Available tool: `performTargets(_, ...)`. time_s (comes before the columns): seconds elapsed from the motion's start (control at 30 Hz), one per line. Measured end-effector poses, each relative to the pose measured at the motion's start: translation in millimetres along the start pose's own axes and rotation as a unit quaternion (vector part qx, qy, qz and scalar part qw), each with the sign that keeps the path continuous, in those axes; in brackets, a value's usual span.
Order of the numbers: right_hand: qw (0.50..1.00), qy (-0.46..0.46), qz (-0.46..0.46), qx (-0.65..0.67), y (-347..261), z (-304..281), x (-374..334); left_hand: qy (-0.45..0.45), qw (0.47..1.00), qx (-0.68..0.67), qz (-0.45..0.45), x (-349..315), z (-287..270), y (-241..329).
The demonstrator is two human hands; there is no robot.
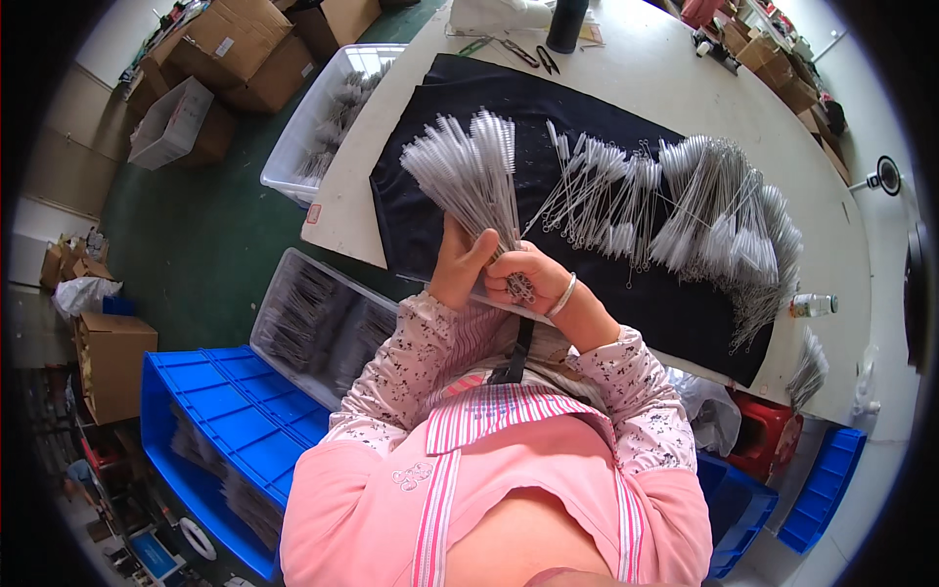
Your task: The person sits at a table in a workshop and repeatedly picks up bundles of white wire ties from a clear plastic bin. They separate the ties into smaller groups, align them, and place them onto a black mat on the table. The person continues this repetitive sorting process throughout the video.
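Note:
A thick bundle of thin wire cleaning brushes (476, 171) stands fanned out in front of me, white bristle heads away from me and looped wire ends toward me. Around the looped ends my right hand (523, 271) is closed, with loops poking out below its fingers. My left hand (457, 262) wraps the wire stems from the left side, thumb across them. Beneath lies a black cloth (577, 108) on the white table. To the right, more brushes (597, 196) lie in loose piles on the cloth, some pointing opposite ways.
Scissors (547, 60), a dark bottle (567, 24) and a small glass jar (814, 305) stand or lie on the white table (342, 210). Brush-filled bins include a white one (284, 161), a grey one (262, 328) and blue crates (245, 391). Cardboard boxes (230, 44) stack at far left.

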State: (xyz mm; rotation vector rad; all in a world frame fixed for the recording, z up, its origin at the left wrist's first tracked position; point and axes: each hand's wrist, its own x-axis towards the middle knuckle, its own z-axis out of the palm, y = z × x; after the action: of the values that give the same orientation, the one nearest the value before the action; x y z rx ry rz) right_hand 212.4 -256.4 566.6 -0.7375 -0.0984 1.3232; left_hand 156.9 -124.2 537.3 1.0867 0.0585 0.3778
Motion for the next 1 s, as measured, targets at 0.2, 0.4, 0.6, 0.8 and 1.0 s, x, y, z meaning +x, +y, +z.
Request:
performTargets(0.2, 0.979, -0.108, 0.068, 0.157, -11.6, -7.5, -2.6, 0.069, 0.880, 0.443, 0.156, -9.7, -13.2, 37.7)
performTargets(0.4, 0.982, -0.053, 0.159, 0.087, -1.6, 11.9, -13.1, -0.213, 0.607, 0.644, 0.414, 13.0, 5.0, 65.2)
performTargets(0.6, 0.982, 0.005, 0.122, -0.146, -25.4, 55.0, -35.2, -0.280, 0.717, 0.510, 0.383, 20.6, -4.1, 61.3)
performTargets(0.8, 0.677, 0.163, -0.393, -0.601, -96.1, 103.8, -34.6, -0.092, 0.930, 0.330, 0.131, 43.8, -4.5, 88.9)
performTargets(1.0, 0.239, 0.037, -0.486, -0.840, -89.3, 150.2, 22.0, -0.090, 0.925, 0.344, 0.137, 57.2, -11.2, 74.6)
